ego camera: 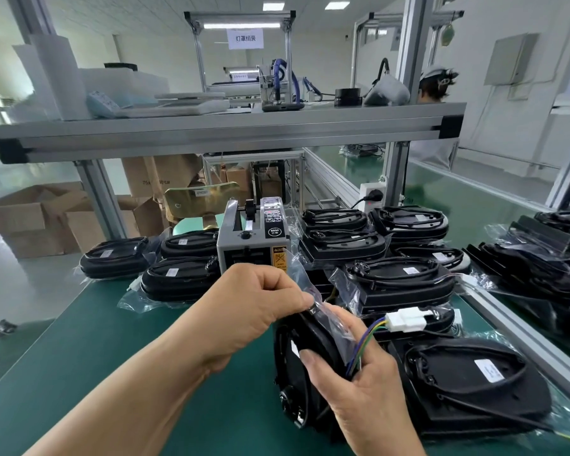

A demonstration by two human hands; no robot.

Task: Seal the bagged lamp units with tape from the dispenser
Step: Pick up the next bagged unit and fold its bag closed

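While the left hand (254, 311) pinches the loose clear plastic bag flap (301, 274) and the right hand (359, 390) grips the black oval lamp unit (286, 383) standing on edge on the green matted desk (112, 340), the step in hand looks like folding the bag mouth shut, ahead of taping. The grey box-shaped tape dispenser (254, 238) stands just behind the left hand, its outlet hidden. Next, probably, one hand must let go and reach forward for a strip while the other keeps the fold down. Room is tight: stacked bagged units (178, 278) flank the dispenser, another flat unit (474, 383) lies just right, and an aluminium rail (507, 327) bounds that side. Open mat lies to the left.
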